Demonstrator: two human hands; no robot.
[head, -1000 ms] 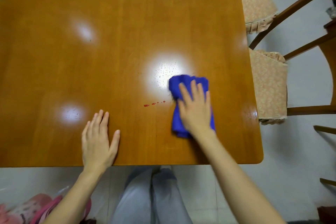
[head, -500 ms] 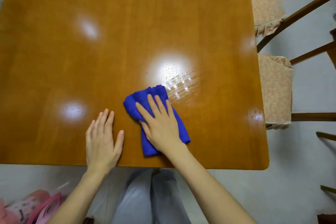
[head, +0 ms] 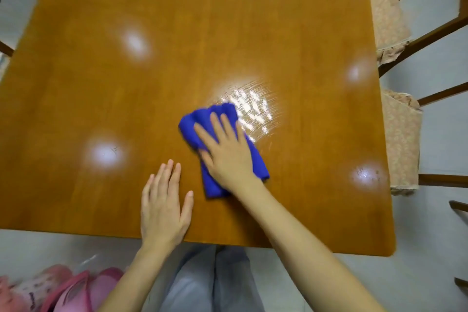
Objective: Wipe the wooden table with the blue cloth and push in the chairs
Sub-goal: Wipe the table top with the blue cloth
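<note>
Bright, even light fills the scene. The glossy table (head: 76, 99) throws back several soft white glare spots, and the one beside the cloth (head: 217, 119) breaks into sparkling wet streaks. Shadows are faint. The whole picture is slightly soft, with motion blur on the right hand (head: 228, 152) and the slippers (head: 63, 289). The table edges bow from the wide lens.

home dining room: wooden table (head: 177, 58), cushioned wooden chairs (head: 402, 139), pink slippers (head: 76, 291) on tiled floor (head: 440, 248).

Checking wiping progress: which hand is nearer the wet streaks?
Right. The right hand, on the blue cloth, adjoins the wet streaks; the left hand lies nearer the person.
</note>
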